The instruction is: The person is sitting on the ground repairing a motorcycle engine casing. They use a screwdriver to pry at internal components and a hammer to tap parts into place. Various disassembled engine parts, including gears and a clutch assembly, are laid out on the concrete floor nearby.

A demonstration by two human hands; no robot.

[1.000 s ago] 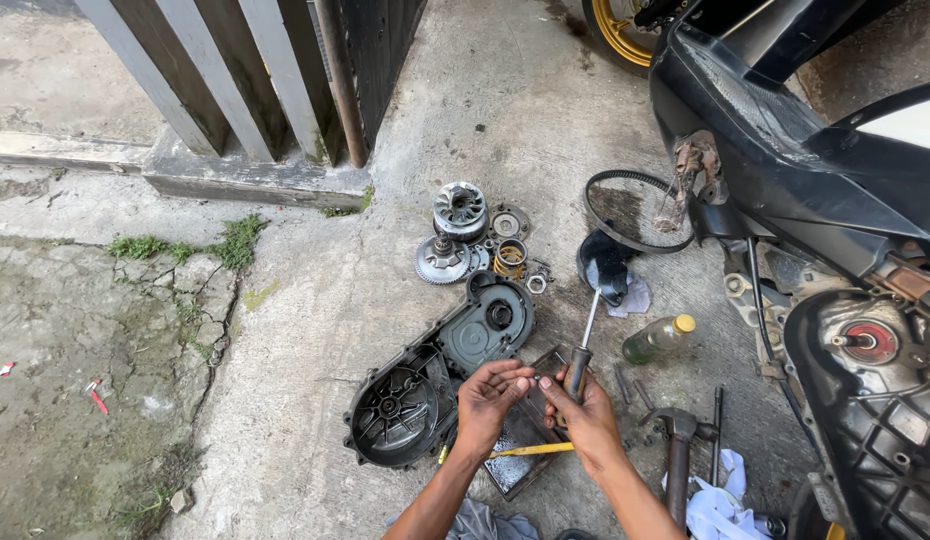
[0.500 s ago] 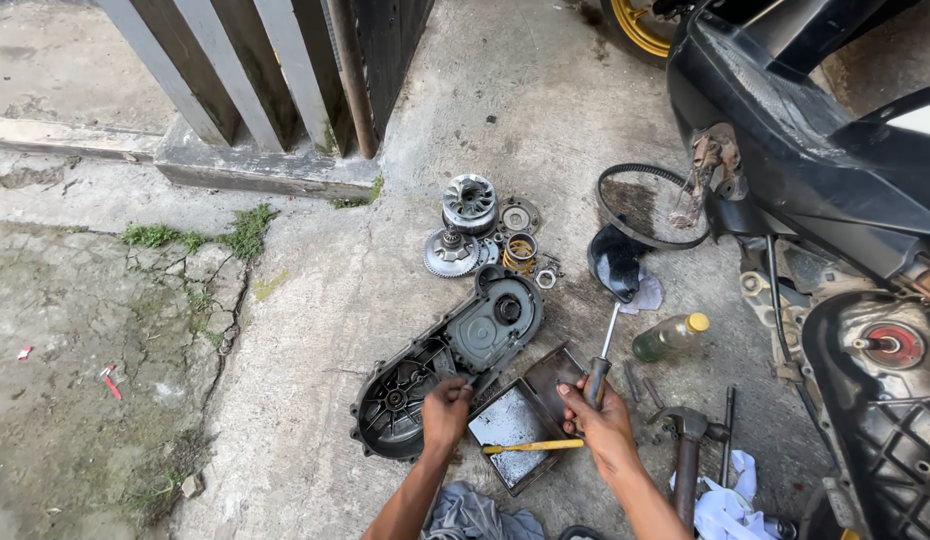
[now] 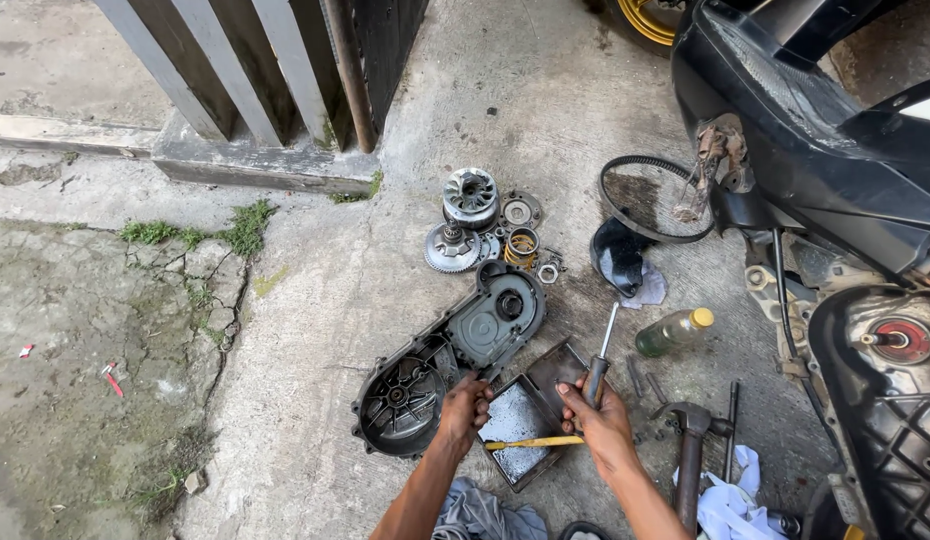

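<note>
We grip dark-handled screwdriver (image 3: 600, 358) in right hand (image 3: 597, 418), shaft pointing far. Left hand (image 3: 465, 407) clenches near edge of black ribbed engine cover (image 3: 450, 355), lying left of shallow metal tray (image 3: 530, 420). Risk: screwdriver tip slips, gouges cover; nudged tray spills.

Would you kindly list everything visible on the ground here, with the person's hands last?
engine cover: one, dark grey, centre, on concrete
metal tray: one, rusty, beside cover
brush: one, yellow, across tray
pulley parts: a cluster, silver and brass, above cover
drive belt: one, black, by scooter
bottle: one, yellow cap, lying right
hammer: one, lower right
scooter: one, black, right
left hand: on cover's edge
right hand: gripping screwdriver
</note>
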